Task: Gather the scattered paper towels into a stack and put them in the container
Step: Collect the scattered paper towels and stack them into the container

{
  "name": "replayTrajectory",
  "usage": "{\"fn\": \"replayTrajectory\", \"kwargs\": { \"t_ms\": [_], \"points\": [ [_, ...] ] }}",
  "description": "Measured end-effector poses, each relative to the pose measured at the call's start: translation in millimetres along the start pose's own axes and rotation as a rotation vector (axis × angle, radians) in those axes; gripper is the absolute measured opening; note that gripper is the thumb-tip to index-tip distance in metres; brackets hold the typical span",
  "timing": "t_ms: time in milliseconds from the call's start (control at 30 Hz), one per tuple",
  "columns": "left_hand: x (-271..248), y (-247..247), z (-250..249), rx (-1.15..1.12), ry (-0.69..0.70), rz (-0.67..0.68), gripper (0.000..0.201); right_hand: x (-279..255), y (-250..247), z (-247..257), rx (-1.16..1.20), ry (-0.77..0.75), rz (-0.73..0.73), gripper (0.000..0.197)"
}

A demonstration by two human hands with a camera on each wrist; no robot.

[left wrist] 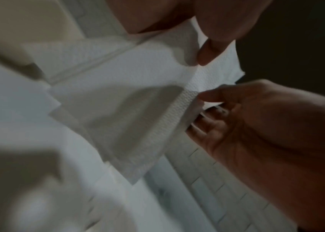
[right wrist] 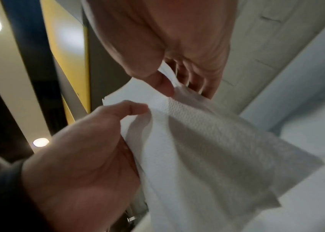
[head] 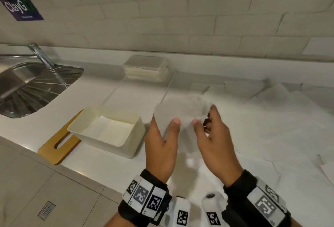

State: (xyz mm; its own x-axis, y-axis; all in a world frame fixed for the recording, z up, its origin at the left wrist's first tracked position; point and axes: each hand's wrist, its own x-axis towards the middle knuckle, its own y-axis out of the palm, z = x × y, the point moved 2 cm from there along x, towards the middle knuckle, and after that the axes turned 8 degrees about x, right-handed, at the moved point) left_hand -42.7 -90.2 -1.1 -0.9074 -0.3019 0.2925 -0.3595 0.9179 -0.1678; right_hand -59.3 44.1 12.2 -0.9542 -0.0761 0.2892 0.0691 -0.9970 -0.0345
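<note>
Both hands hold a white embossed paper towel (head: pixel 182 111) up over the counter, just right of the container. My left hand (head: pixel 165 120) pinches its near edge with thumb in front and fingers behind. Close beside it my right hand (head: pixel 205 116) pinches the same edge. The wrist views show the towel (left wrist: pixel 128 102) (right wrist: pixel 207 149) hanging from the two thumbs; motion blur hides how many sheets it has. The cream container (head: pixel 139 136) stands open on the counter with a white towel (head: pixel 108 127) lying flat inside. Several loose towels (head: pixel 271 127) lie spread over the counter to the right.
A wooden lid (head: pixel 54 151) with a slot lies partly under the container's left side. A neat stack of towels (head: pixel 146 67) sits by the tiled wall. A steel sink (head: pixel 27 86) with a faucet (head: pixel 40 55) is at far left. The counter's front edge runs below the container.
</note>
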Motion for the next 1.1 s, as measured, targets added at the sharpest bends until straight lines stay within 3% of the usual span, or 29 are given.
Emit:
{"fn": "replayTrajectory", "kwargs": {
  "t_ms": [67,200,400,533,633,700,800,867,967,1100],
  "points": [
    [2.1,-2.6,-1.7,0.024,-0.003,0.038,0.031,3.6,-4.6,7.5,0.030,-0.037,-0.023,0.011],
    [-5.7,2.2,15.5,0.196,-0.049,0.153,0.028,-2.4,2.8,-3.2,-0.069,-0.007,0.001,0.014],
    [-1.9,0.9,7.6,0.217,0.029,0.120,0.029,2.7,6.6,0.9,-0.039,-0.081,-0.007,0.020],
    [-2.6,-6.1,24.9,0.284,-0.091,0.150,0.040,7.1,0.3,-6.7,-0.039,-0.047,0.077,0.026],
    [-2.7,-5.6,25.1,0.217,-0.109,0.156,0.013,9.9,-0.8,-12.1,-0.015,-0.024,0.097,0.031],
    [-1.4,-5.6,24.2,0.207,-0.103,0.134,0.028,11.1,-1.0,-13.3,0.038,0.006,0.083,0.028],
    [-0.1,-4.7,31.8,0.164,-0.146,0.091,0.010,8.1,-3.0,-27.0,0.191,0.188,0.126,0.034],
    [-0.3,-5.9,38.3,0.118,-0.192,0.048,0.011,1.7,-1.1,-35.7,0.184,0.257,0.225,0.041],
    [-0.9,-2.8,37.3,0.063,-0.196,0.036,0.023,-5.6,6.1,-41.0,0.061,0.242,0.276,0.037],
    [0.6,0.4,24.1,0.047,-0.102,0.026,0.025,-2.7,8.4,-37.1,0.031,0.169,0.154,0.038]
  ]
}}
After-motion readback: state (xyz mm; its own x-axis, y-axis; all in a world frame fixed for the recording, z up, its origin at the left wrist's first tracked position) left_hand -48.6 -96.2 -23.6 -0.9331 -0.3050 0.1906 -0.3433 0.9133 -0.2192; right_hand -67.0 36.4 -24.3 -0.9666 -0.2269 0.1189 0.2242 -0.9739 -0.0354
